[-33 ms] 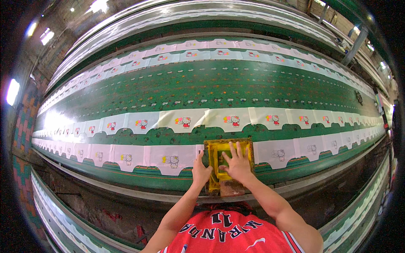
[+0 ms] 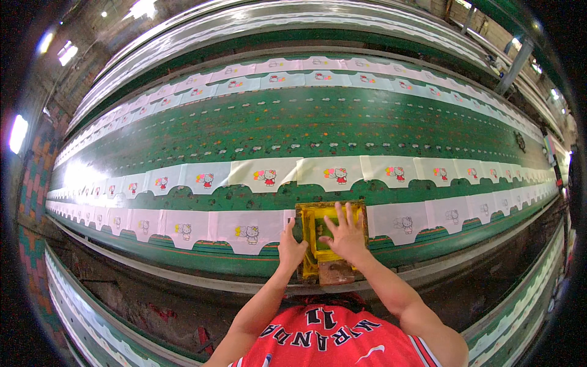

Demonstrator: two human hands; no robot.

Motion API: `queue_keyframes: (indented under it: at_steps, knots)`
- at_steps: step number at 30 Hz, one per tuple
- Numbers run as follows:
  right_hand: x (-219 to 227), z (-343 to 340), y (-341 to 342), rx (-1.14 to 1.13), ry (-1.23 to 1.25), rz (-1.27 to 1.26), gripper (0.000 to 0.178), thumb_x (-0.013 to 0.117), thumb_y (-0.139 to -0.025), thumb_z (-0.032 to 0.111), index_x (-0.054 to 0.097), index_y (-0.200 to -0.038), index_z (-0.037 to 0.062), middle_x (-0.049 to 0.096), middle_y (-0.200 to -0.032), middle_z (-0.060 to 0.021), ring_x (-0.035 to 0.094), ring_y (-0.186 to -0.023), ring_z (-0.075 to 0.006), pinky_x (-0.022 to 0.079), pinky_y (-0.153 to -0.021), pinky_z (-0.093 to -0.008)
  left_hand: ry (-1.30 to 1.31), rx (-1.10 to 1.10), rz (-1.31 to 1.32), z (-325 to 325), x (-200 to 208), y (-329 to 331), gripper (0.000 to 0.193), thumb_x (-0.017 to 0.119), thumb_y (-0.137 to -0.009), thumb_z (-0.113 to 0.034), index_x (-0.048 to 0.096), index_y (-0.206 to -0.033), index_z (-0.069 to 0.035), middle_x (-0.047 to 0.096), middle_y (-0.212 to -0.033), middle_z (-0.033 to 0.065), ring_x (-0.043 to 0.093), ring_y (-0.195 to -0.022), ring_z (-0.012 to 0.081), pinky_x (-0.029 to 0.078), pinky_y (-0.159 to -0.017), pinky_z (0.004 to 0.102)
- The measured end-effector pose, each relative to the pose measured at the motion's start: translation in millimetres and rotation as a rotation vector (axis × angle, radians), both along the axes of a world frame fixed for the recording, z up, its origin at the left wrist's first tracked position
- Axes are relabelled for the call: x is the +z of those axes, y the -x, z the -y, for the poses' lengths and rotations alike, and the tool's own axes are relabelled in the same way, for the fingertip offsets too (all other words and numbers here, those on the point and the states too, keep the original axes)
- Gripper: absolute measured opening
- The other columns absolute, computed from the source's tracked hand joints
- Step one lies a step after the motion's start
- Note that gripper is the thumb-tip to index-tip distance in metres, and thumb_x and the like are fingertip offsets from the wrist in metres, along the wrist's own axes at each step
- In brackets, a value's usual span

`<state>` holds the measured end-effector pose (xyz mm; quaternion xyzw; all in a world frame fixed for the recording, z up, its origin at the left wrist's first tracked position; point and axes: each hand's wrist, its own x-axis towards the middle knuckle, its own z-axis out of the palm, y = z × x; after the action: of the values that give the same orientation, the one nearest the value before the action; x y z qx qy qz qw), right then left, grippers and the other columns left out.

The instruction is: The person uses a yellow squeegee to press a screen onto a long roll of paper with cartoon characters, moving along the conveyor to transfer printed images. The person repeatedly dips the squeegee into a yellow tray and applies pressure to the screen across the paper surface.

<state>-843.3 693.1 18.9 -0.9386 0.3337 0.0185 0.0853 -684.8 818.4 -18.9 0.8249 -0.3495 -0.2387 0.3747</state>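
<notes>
In front of me a yellow-stained screen printing frame (image 2: 310,269) lies on the near row of fabric pieces, over the green table. My left hand (image 2: 291,248) is at the frame's left edge, thumb and fingers closed about that side. Over the inside of the frame my right hand (image 2: 347,235) is spread, fingers apart and pointing away from me. What lies under its palm is hidden. To the left, a pale pink fabric piece (image 2: 229,223) carries a printed cat figure with yellow shapes. Right of the frame, another fabric piece (image 2: 382,214) bears only a grey outline.
A second fabric row (image 2: 312,168) with red and coloured cat prints runs just beyond. Farther back, more printed pieces (image 2: 296,79) line the long green table (image 2: 257,122). A metal rail (image 2: 202,280) follows the near edge. Another table of fabric (image 2: 92,318) stands at lower left.
My right hand has shifted slightly to the right and toward me over the frame. My left hand and the frame look unmoved.
</notes>
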Motion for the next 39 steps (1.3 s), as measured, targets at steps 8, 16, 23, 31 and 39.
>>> queue_keyframes:
  at_steps: [8,16,23,31,39]
  knots:
    - [0,50,9,-0.145,0.054,-0.020,0.064,0.057,-0.095,0.062,0.054,-0.149,0.0264,0.018,-0.169,-0.0189,0.009,-0.157,-0.0430,0.014,-0.119,-0.0718,0.102,-0.029,0.080,6,-17,-10,0.085,0.071,-0.078,-0.009,0.037,-0.156,-0.010,0.056,-0.137,0.0244,0.063,-0.113,0.0415,0.052,-0.090,0.0475]
    - [3,15,60,-0.009,-0.329,0.322,0.055,0.071,-0.089,0.050,0.067,-0.117,0.0025,0.059,-0.131,-0.0182,0.055,-0.125,-0.0392,0.046,-0.103,-0.0528,0.007,-0.021,0.022,9,-7,-8,0.084,0.071,-0.079,-0.009,0.036,-0.156,-0.009,0.054,-0.142,0.0234,0.056,-0.127,0.0419,0.049,-0.100,0.0476]
    - [30,-59,79,0.317,-0.244,0.316,0.034,0.073,-0.077,0.016,0.067,-0.107,0.0032,0.067,-0.105,-0.0131,0.063,-0.102,-0.0373,0.052,-0.091,-0.0460,-0.002,-0.029,-0.025,7,6,-10,0.084,0.072,-0.079,-0.009,0.037,-0.156,-0.007,0.053,-0.145,0.0237,0.054,-0.131,0.0414,0.047,-0.103,0.0473]
    - [13,-43,63,0.188,-0.207,0.489,0.033,0.064,-0.073,-0.001,0.067,-0.105,0.0040,0.068,-0.102,-0.0126,0.065,-0.099,-0.0344,0.054,-0.086,-0.0436,0.019,-0.042,0.024,10,-4,-9,0.085,0.075,-0.080,-0.011,0.036,-0.156,-0.010,0.055,-0.136,0.0235,0.056,-0.123,0.0431,0.048,-0.099,0.0487]
    - [14,25,12,0.158,-0.049,0.571,0.029,0.063,-0.073,0.003,0.067,-0.102,0.0025,0.069,-0.100,-0.0142,0.065,-0.098,-0.0345,0.056,-0.089,-0.0434,0.048,-0.035,0.113,7,-11,-8,0.082,0.074,-0.079,-0.011,0.040,-0.153,-0.009,0.055,-0.130,0.0253,0.059,-0.112,0.0437,0.050,-0.091,0.0499]
